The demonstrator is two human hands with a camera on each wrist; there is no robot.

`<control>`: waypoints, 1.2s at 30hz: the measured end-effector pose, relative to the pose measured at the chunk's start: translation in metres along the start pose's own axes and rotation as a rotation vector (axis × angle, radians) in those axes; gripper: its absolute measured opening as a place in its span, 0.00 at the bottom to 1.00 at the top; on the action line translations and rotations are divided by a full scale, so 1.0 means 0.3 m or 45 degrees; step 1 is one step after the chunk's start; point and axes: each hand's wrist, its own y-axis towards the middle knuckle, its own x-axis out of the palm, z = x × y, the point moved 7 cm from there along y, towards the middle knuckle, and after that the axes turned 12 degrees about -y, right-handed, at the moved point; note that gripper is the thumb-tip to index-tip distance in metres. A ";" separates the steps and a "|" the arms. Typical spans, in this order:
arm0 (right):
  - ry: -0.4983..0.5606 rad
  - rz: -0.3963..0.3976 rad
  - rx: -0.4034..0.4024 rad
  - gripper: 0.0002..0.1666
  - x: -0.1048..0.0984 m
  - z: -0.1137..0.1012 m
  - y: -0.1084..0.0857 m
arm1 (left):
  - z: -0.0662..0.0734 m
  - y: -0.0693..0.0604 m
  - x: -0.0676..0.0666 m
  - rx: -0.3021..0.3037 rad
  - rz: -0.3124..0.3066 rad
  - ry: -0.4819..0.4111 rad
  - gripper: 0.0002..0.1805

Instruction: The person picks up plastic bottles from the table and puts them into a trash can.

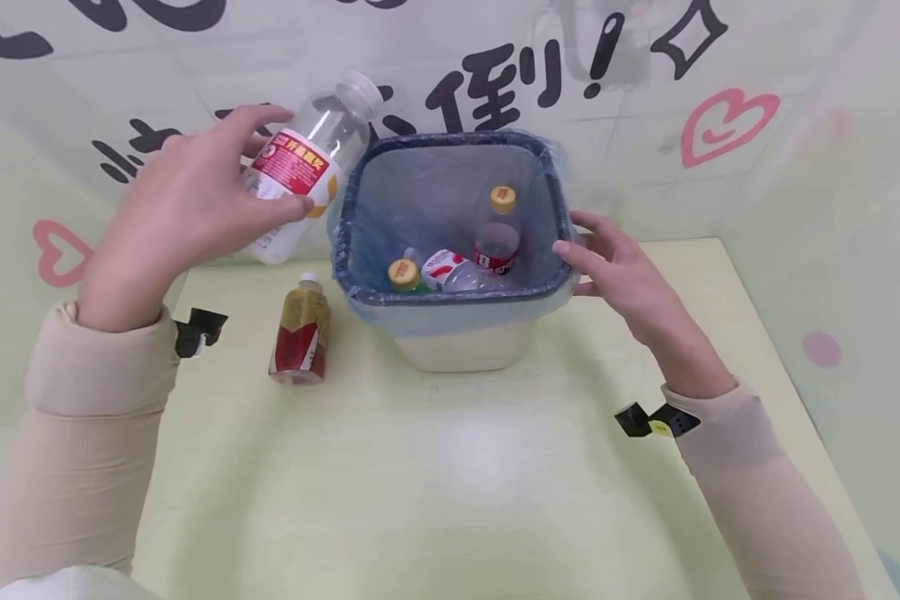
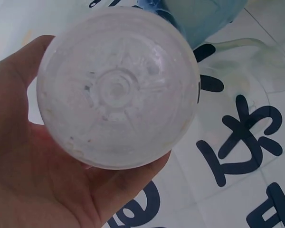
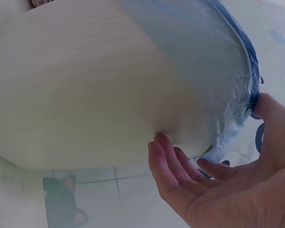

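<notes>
My left hand (image 1: 195, 192) grips a clear plastic bottle (image 1: 330, 133) with a white cap and a red and white label, tilted in the air left of the trash bin. In the left wrist view the round base of the bottle (image 2: 118, 90) faces the camera. My right hand (image 1: 618, 271) holds the right side of the trash bin (image 1: 457, 333), thumb at the rim and fingertips against the outer wall (image 3: 99, 95). A blue plastic bag (image 1: 412, 167) lines the bin. Inside lie several bottles, among them one upright with a yellow cap (image 1: 502, 198).
A bottle with a gold and red label (image 1: 300, 333) stands on the light table (image 1: 450, 483), left of the bin. Behind the bin rises a wall (image 1: 645, 167) with large black characters and pink hearts.
</notes>
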 end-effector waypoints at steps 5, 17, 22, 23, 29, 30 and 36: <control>0.007 0.015 -0.017 0.41 0.003 0.007 0.008 | 0.026 0.015 0.012 0.006 -0.026 -0.010 0.45; 0.014 0.011 -0.012 0.41 0.002 0.008 0.011 | 0.090 0.054 0.033 0.035 -0.058 -0.006 0.45; 0.022 0.004 -0.011 0.40 0.001 0.006 0.008 | 0.132 0.082 0.066 0.065 -0.089 0.028 0.45; 0.020 0.001 -0.011 0.41 0.000 0.005 0.006 | 0.142 0.090 0.076 0.073 -0.097 0.032 0.45; 0.028 0.006 -0.013 0.40 -0.001 0.007 0.008 | 0.199 0.127 0.136 0.126 -0.140 0.017 0.44; 0.028 0.008 -0.015 0.40 -0.001 0.007 0.010 | 0.203 0.130 0.141 0.128 -0.140 0.018 0.44; 0.017 0.006 -0.023 0.40 0.000 0.005 0.008 | 0.228 0.142 0.166 0.153 -0.156 0.043 0.43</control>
